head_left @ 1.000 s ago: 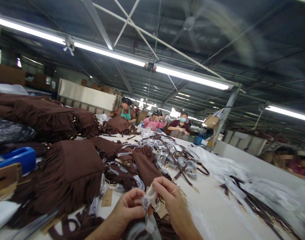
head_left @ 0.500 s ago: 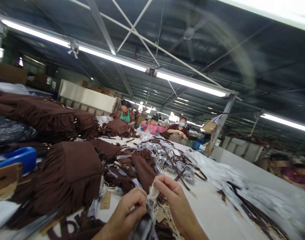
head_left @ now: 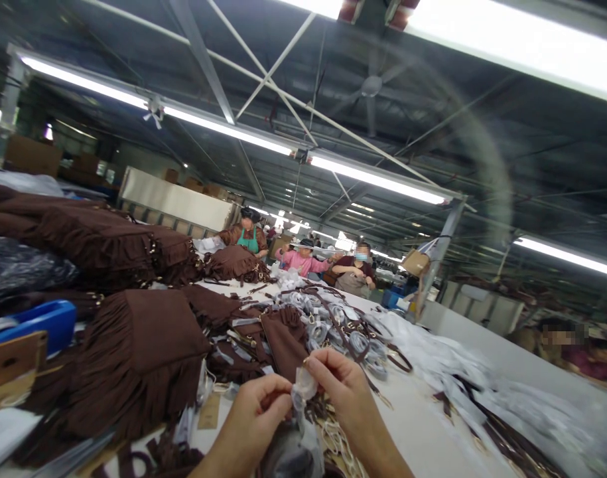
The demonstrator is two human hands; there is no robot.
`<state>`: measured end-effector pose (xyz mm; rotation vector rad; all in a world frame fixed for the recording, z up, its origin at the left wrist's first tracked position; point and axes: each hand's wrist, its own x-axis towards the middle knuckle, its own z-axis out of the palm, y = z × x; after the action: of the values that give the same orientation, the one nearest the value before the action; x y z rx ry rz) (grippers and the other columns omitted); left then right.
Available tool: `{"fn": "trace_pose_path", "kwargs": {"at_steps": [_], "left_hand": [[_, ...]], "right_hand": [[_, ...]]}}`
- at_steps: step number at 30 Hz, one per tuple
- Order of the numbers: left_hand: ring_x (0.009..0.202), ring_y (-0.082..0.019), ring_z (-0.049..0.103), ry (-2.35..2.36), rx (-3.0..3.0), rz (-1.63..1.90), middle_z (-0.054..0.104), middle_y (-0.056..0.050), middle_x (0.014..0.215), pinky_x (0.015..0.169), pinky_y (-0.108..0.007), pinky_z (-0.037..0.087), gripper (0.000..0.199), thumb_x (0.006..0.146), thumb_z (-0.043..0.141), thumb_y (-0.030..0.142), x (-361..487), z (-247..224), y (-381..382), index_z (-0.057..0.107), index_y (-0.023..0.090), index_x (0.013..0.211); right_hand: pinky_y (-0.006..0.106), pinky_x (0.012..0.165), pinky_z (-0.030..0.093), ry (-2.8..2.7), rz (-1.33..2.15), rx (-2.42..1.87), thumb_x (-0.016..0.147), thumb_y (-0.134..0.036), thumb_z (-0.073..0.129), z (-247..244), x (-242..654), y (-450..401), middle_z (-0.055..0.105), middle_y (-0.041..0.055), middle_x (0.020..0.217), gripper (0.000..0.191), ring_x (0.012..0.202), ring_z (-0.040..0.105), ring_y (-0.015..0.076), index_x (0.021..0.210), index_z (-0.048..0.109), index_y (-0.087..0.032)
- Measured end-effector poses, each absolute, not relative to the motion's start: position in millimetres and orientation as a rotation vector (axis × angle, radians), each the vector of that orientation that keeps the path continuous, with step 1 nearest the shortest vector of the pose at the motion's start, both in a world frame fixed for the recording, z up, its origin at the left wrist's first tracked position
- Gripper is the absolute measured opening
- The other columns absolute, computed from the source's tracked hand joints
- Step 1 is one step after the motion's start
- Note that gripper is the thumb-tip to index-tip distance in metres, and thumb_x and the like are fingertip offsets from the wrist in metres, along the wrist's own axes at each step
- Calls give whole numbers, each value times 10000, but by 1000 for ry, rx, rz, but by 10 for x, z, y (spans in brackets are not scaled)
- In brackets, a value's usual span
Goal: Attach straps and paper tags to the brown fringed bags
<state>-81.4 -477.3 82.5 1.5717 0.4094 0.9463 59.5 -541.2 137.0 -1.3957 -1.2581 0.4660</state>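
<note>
White surface (head_left: 422,418) carries a brown fringed bag (head_left: 156,332) near left and plastic-wrapped strap coils (head_left: 359,343) farther off. Near centre, a plastic-wrapped bundle (head_left: 296,448) hangs below both hands; compared with a second ago, it shows a darker patch, apparently turned. The left hand (head_left: 256,415) and right hand (head_left: 345,392) have barely shifted, fingers pinching opposite edges of a clear film (head_left: 307,384), so handling seems centred there.
</note>
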Motion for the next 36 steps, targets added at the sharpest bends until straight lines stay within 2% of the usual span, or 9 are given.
{"fn": "trace_pose_path", "kwargs": {"at_steps": [4, 10, 15, 20, 25, 27, 29, 33, 36], "left_hand": [[553, -140, 496, 494, 1584, 906, 569, 14, 548, 553, -247, 370, 142, 630, 547, 281, -855, 882, -4721, 621, 163, 599], [492, -136, 515, 520, 1448, 626, 574, 26, 503, 493, -241, 399, 208, 505, 569, 310, -876, 914, -4687, 613, 161, 643], [487, -130, 515, 538, 1425, 527, 571, 26, 526, 444, -226, 395, 198, 473, 572, 291, -873, 932, -4754, 587, 159, 619], [441, -110, 417, 474, 1474, 562, 475, 61, 469, 430, -231, 344, 189, 474, 468, 301, -819, 943, -4829, 537, 183, 605], [553, -128, 405, 568, 1860, 624, 443, 44, 531, 509, -255, 247, 76, 530, 423, 231, -794, 774, -4839, 477, 193, 567], [619, -145, 434, 605, 1935, 635, 465, 29, 571, 550, -263, 264, 43, 552, 438, 193, -828, 710, -4851, 479, 187, 562], [683, -163, 482, 548, 1864, 664, 524, 16, 650, 599, -262, 320, 100, 599, 470, 188, -878, 717, -4883, 544, 173, 666], [945, -195, 538, 192, 1617, 803, 600, -21, 965, 818, -274, 410, 256, 792, 543, 324, -882, 913, -4987, 560, 184, 1006], [881, -190, 523, 184, 1612, 909, 565, -18, 862, 795, -276, 412, 287, 886, 489, 458, -730, 970, -5039, 545, 176, 887]], "right_hand": [[285, 583, 361, -1388, 294, -1449, 783, -439, 638, 1393, 549, -5442, 529, -17, 616, 281, 607, 473, 161, 640, 608, -199], [272, 593, 347, -1466, 171, -1487, 826, -331, 592, 1334, 441, -5500, 519, -23, 640, 252, 631, 482, 152, 610, 568, -202], [265, 585, 345, -1462, 188, -1472, 825, -333, 577, 1277, 418, -5546, 494, -27, 650, 243, 620, 470, 146, 624, 564, -197], [268, 619, 363, -1486, 189, -1440, 837, -310, 578, 1314, 390, -5622, 504, -20, 679, 232, 665, 495, 156, 633, 559, -201], [283, 744, 392, -1517, 129, -1361, 867, -300, 545, 1420, 427, -5703, 558, 17, 812, 240, 801, 540, 178, 649, 546, -200], [288, 718, 390, -1471, 140, -1365, 880, -344, 533, 1449, 468, -5719, 555, 12, 797, 248, 772, 530, 178, 676, 550, -204], [290, 671, 383, -1422, 150, -1385, 872, -383, 542, 1456, 508, -5719, 548, 5, 765, 255, 726, 512, 176, 690, 556, -206], [286, 589, 369, -1347, 235, -1449, 815, -404, 587, 1425, 523, -5673, 518, -21, 632, 252, 609, 472, 161, 666, 562, -203], [282, 580, 386, -1338, 256, -1429, 810, -384, 579, 1406, 476, -5623, 527, -20, 615, 235, 604, 492, 165, 656, 560, -207]]}}
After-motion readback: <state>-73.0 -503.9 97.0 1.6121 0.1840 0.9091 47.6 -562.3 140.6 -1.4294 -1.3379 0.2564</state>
